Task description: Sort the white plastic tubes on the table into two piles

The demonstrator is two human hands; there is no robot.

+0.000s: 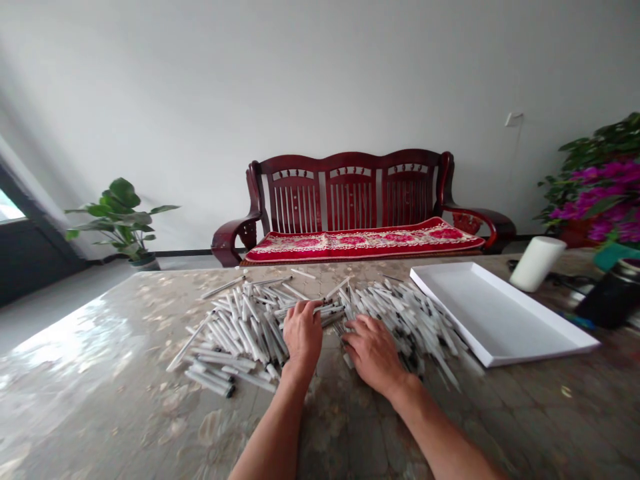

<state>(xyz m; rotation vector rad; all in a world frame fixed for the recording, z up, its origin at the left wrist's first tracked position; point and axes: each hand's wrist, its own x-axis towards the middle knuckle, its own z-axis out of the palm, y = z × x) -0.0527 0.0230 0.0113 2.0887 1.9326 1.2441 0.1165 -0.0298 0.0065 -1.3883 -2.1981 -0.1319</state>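
A wide heap of white pens with black ends lies on the table in two loose parts, a left pile (240,327) and a right pile (415,320). My left hand (303,333) rests at the inner edge of the left pile, its fingers curled down around pens whose ends show by the fingertips. At the right pile's inner edge, my right hand (374,348) lies palm down, fingers slightly apart and touching the pens there. The undersides of both hands are hidden.
A shallow white box lid or tray (500,313) stands right of the pens. Beyond it are a white cylinder (538,264), a dark cup-like object (613,293) and purple flowers (607,193). A red wooden bench (353,190) stands behind the patterned table (165,427).
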